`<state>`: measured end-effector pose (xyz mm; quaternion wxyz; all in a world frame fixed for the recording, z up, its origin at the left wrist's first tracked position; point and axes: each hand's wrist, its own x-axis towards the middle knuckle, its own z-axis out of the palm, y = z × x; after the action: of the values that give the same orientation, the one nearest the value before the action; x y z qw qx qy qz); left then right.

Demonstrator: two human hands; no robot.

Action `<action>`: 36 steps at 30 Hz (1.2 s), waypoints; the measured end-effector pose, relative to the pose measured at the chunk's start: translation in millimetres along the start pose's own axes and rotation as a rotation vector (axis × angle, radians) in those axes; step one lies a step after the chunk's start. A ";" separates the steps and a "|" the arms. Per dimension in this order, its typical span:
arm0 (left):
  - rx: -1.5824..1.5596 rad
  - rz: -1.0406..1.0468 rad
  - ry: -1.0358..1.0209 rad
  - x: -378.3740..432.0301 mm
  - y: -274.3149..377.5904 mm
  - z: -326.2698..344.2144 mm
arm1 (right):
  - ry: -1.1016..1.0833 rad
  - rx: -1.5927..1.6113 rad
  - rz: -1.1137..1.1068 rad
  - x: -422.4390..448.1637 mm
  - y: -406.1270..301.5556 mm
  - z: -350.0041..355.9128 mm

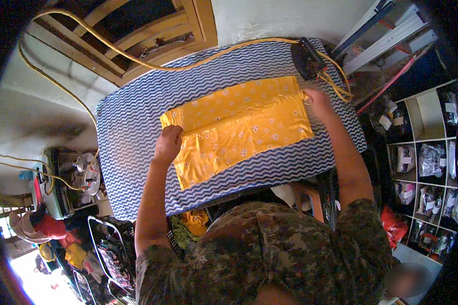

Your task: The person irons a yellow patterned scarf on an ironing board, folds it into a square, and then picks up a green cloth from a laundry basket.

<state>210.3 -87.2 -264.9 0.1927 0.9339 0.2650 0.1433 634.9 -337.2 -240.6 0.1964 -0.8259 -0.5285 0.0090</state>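
Observation:
A yellow cloth with small printed motifs lies spread on a table covered by a blue and white zigzag cloth. A raised, gathered crease runs lengthwise across the yellow fabric. At its left edge, my left hand grips one end of this crease. My right hand pinches the opposite end, where the fabric bunches at the fingers. Both arms reach forward over the table, and the cloth between the hands rests mostly flat.
An electric iron stands at the table's far right corner, with its yellow cord looping along the back edge. To the right is a cubby shelf with wrapped items. A wooden-framed window borders the far side. Clothes racks stand lower left.

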 end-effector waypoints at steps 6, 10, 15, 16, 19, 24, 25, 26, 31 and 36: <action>0.002 0.037 -0.163 -46.8 26.3 15.7 | -0.213 -0.068 0.130 -50.2 8.6 6.5; -0.054 0.012 -0.214 -98.7 24.2 55.2 | 0.038 -0.234 -0.340 -105.4 49.1 59.8; 0.063 -0.369 0.186 -125.7 37.8 48.2 | 0.067 -0.007 0.271 -119.1 37.2 58.9; 0.098 -0.477 0.257 -142.4 24.8 57.8 | 0.108 -0.051 0.569 -116.4 31.5 58.3; -0.191 -0.944 0.155 -151.4 9.4 75.9 | 0.212 -0.205 0.618 -109.9 51.5 97.7; -0.051 -0.912 0.103 -125.5 23.4 92.5 | -0.188 -0.348 0.775 -85.2 18.5 95.3; -0.075 -0.934 0.101 -119.7 21.4 92.5 | -0.063 -0.310 0.721 -89.4 27.3 104.8; -0.078 -0.934 0.106 -119.6 11.7 92.8 | 0.061 -0.271 0.656 -89.8 32.4 109.0; -0.695 -0.918 0.122 -134.0 -7.4 75.3 | 0.096 0.105 0.653 -117.4 32.7 78.7; -0.880 -1.065 -0.224 -128.4 14.9 28.7 | -0.014 -0.012 0.682 -154.5 26.4 45.8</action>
<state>122.4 -177.7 -305.1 0.6233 0.5211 0.5825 0.0261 579.5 -467.8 -321.5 0.1737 -0.9561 -0.2233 0.0770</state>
